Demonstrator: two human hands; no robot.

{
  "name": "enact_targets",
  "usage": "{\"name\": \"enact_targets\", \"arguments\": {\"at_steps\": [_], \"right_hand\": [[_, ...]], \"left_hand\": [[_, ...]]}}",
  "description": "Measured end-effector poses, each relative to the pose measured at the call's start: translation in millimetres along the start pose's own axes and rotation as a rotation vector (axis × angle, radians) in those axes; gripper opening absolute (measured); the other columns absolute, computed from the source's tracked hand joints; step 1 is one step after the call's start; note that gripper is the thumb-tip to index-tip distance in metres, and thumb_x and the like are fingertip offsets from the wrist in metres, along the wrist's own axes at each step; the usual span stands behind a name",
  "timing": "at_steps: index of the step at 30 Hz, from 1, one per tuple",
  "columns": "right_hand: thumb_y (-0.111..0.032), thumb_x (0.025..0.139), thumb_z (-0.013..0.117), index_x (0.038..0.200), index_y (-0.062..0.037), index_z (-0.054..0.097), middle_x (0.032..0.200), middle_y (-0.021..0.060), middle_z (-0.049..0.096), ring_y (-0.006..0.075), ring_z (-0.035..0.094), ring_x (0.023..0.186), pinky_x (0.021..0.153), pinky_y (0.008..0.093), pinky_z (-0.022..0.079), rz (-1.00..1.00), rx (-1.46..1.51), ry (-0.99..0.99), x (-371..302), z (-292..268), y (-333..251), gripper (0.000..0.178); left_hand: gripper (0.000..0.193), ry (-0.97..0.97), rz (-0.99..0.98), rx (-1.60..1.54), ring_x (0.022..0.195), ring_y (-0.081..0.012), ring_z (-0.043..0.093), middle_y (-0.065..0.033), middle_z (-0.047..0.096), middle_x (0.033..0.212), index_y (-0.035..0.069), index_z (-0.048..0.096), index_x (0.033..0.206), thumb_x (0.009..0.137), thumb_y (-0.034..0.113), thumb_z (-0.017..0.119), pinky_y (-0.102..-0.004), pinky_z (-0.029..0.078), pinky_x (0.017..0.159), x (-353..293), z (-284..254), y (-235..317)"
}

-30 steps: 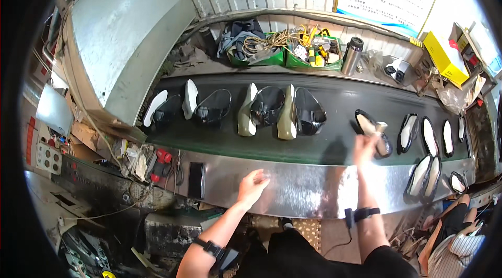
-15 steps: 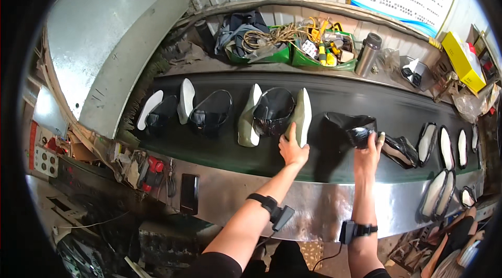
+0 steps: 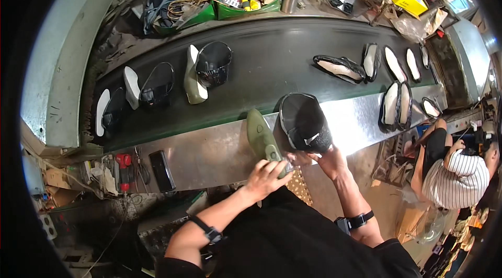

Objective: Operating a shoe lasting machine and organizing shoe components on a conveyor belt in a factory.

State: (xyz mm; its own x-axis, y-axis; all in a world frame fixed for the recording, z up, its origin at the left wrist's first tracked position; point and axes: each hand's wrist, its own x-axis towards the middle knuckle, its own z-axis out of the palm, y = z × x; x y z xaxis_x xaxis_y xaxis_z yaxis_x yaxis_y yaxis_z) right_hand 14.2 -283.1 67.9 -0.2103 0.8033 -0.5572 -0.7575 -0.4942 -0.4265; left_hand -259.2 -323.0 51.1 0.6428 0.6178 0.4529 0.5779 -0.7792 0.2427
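Gripping the lower end of an olive green shoe last (image 3: 263,139), the left hand (image 3: 265,176) is closing its fingers around it at the near edge of the steel shelf (image 3: 209,152), while the right hand (image 3: 325,159) is grasping the bottom of a black shoe upper (image 3: 305,121) just beside it. Both pieces are lying on the shelf, below the black conveyor belt (image 3: 272,61) that is carrying more lasts and uppers.
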Motion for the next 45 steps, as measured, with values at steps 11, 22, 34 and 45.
{"name": "enact_targets", "arguments": {"at_steps": [11,22,34,45], "right_hand": [[-0.018,0.086,0.072,0.137,-0.0159,0.058,0.101,0.0052,0.070,0.0259,0.059,0.083,0.108,0.0521,0.040,-0.937,-1.870,-0.439,-91,23,85,0.053],[-0.022,0.066,0.092,0.134,-0.0071,0.057,0.129,0.0224,0.047,0.0397,0.052,0.112,0.101,0.0439,0.046,-1.147,-1.630,-0.115,-29,-4,144,0.078],[-0.015,0.076,0.082,0.148,0.0054,0.032,0.138,0.0291,0.047,0.0451,0.046,0.129,0.109,0.0458,0.036,-0.806,-1.580,-0.244,-26,-29,136,0.090],[-0.029,0.091,0.073,0.157,0.0002,0.005,0.163,0.0215,0.011,0.0339,0.027,0.147,0.120,0.0428,0.022,-0.229,-0.883,-0.658,-36,63,155,0.100]], "left_hand": [[0.026,0.010,-1.535,-1.698,0.087,-0.0229,0.067,-0.0097,0.070,0.097,0.002,0.068,0.098,0.092,0.027,0.067,-0.0384,0.053,0.081,49,-12,-96],[0.024,0.268,-1.007,-0.260,0.091,-0.0338,0.063,-0.0154,0.066,0.096,0.008,0.075,0.089,0.088,0.031,0.071,-0.0435,0.050,0.083,57,51,-138],[0.060,-0.168,-1.320,-0.210,0.106,-0.0414,0.062,-0.0205,0.059,0.120,0.008,0.058,0.119,0.075,0.045,0.073,-0.0489,0.050,0.093,66,27,-84],[0.031,0.325,-1.502,-0.322,0.084,-0.0356,0.070,-0.0202,0.070,0.084,0.003,0.067,0.087,0.073,0.031,0.073,-0.0422,0.053,0.076,-50,-87,-90]]}}
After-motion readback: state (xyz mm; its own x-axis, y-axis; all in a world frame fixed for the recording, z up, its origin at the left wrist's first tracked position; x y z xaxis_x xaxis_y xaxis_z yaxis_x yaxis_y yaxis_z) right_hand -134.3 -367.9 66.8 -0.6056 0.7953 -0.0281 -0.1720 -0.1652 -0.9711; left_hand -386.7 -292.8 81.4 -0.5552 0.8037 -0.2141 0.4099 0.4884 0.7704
